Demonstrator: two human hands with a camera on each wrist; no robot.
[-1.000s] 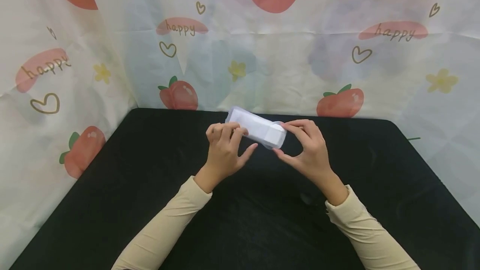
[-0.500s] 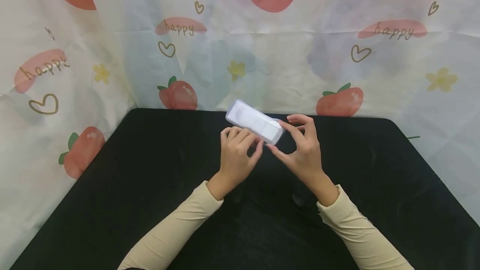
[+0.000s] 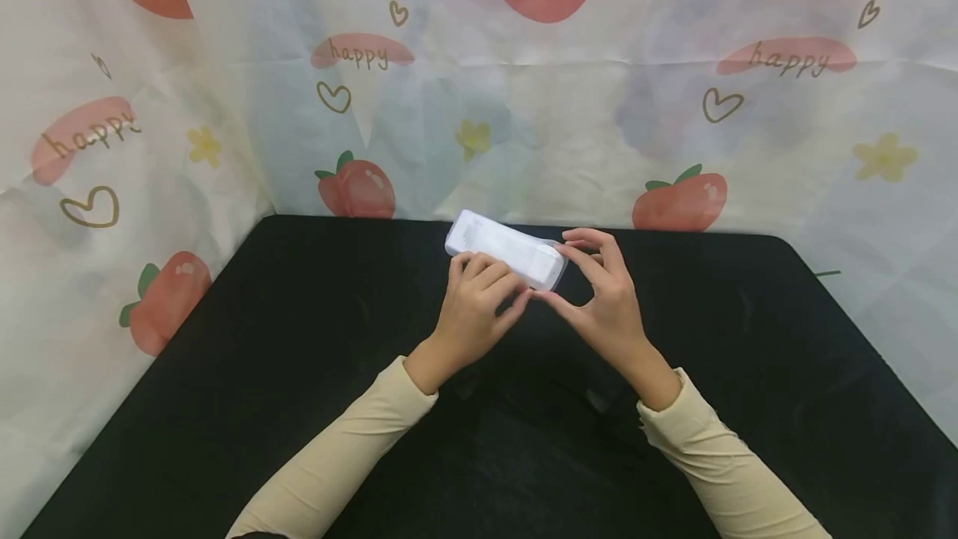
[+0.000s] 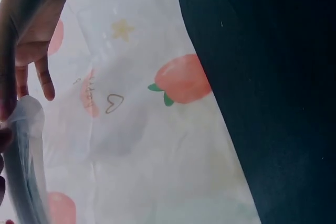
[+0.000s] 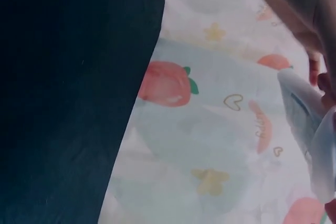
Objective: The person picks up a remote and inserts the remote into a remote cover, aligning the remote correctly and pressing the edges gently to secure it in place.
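Observation:
A long white case [image 3: 501, 248] with rounded corners and a translucent rim is held up slantwise near the table's far edge, its right end lower in the head view. My left hand [image 3: 471, 306] grips its near long side, with fingers bent over that edge and the thumb close to the near right corner. At the right end, my right hand [image 3: 606, 298] pinches the case between thumb and forefinger, the other fingers raised. Seen from the side, the case [image 4: 26, 156] looks thin and see-through at the left wrist. The right wrist view shows the same translucent case [image 5: 304, 124] edge-on.
A black table [image 3: 299, 339] spreads beneath both arms. Behind and to the sides hangs a pale cloth backdrop [image 3: 554, 131] printed with peaches, hearts and the word happy; its back part meets the table's far edge.
My left hand has shifted right along the case's near side, its thumb moving in close to the right thumb. The case tilted up midway and has dropped flatter again; my right hand moved slightly left.

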